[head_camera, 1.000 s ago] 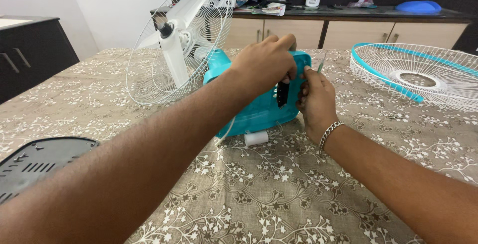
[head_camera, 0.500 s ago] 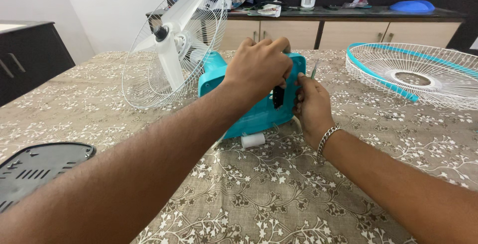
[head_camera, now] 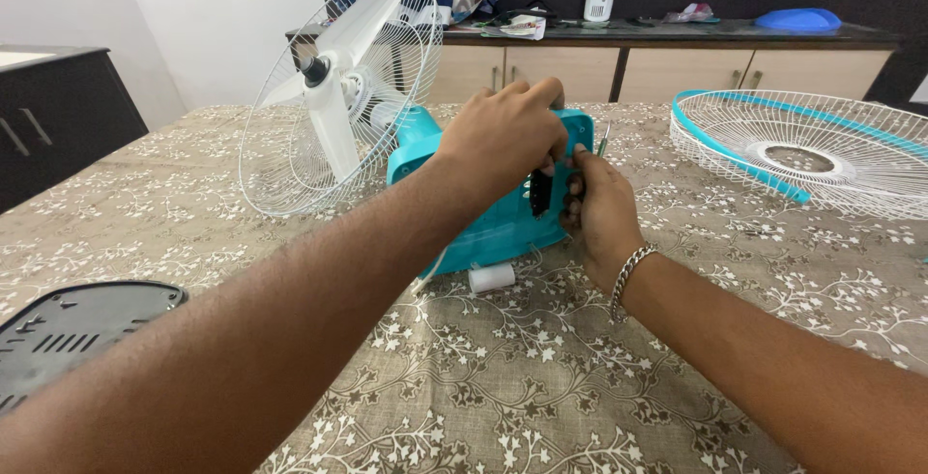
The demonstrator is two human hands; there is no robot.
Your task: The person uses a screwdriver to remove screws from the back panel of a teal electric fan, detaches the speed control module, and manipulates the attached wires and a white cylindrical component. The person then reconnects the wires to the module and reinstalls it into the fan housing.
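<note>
**Two hands at the base of a dismantled table fan**

A teal fan body (head_camera: 493,228) lies tipped on its side near the middle of the tabletop (head_camera: 541,377), which is covered with a beige cloth printed with pale vine patterns. The left hand (head_camera: 503,136) rests over the upper edge of the teal body, its grip closed on that edge with the fingers curled down toward a small black part (head_camera: 539,192) set in the housing. The right hand (head_camera: 597,208), with a metal bracelet (head_camera: 628,276) at the wrist, presses against the right side of the body; its fingertips meet the black part, in a narrow pinching grip, though what exactly is pinched cannot be told. A thin rod-like tool tip (head_camera: 602,138) shows just above the right hand. A short white cylinder (head_camera: 491,277) sits at the near foot of the teal body. To the far left, still joined to the body, stand the white rear guard (head_camera: 290,170) and the white blades (head_camera: 333,116). A separate front guard (head_camera: 802,150), white wire with a teal rim, lies flat at the far right. A dark slotted cover (head_camera: 68,334) lies at the near left edge.
</note>
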